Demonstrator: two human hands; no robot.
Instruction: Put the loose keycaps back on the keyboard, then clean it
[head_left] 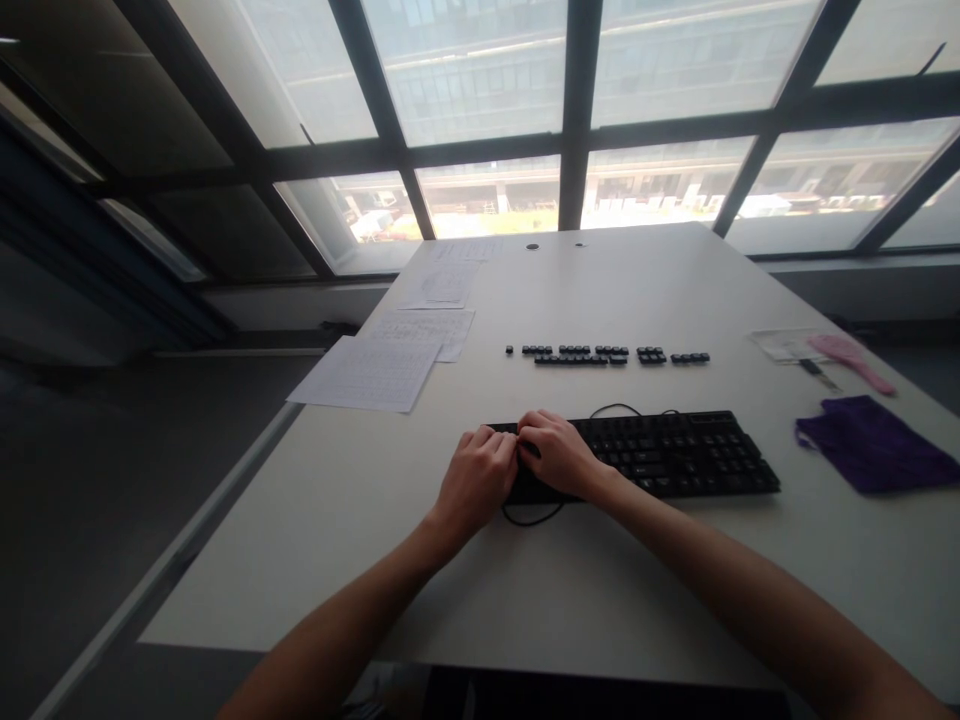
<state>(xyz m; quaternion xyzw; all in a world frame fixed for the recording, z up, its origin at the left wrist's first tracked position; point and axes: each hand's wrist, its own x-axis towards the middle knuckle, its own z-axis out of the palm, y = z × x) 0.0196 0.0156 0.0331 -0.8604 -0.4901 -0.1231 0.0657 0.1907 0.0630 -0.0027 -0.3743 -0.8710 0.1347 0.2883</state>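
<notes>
A black keyboard [675, 455] lies on the white table, its left end under my two hands. My left hand [480, 465] is closed over that left end, with curled fingers on the upper left corner. My right hand [555, 450] reaches across from the right and rests on the keyboard's left part. Its fingers are bent into a pinch close to the left fingertips, and what lies between them is hidden. Behind the keyboard, several loose black keycaps [571, 360] are set out in two rows. One single keycap [509, 350] sits apart at their left end.
Printed paper sheets [367, 375] run along the table's left edge. To the right are a purple cloth bag [877, 445], a pink brush-like item [847, 358] and a small dark-handled tool [819, 374]. The keyboard's cable [532, 523] loops out in front. Windows stand beyond the table [637, 290].
</notes>
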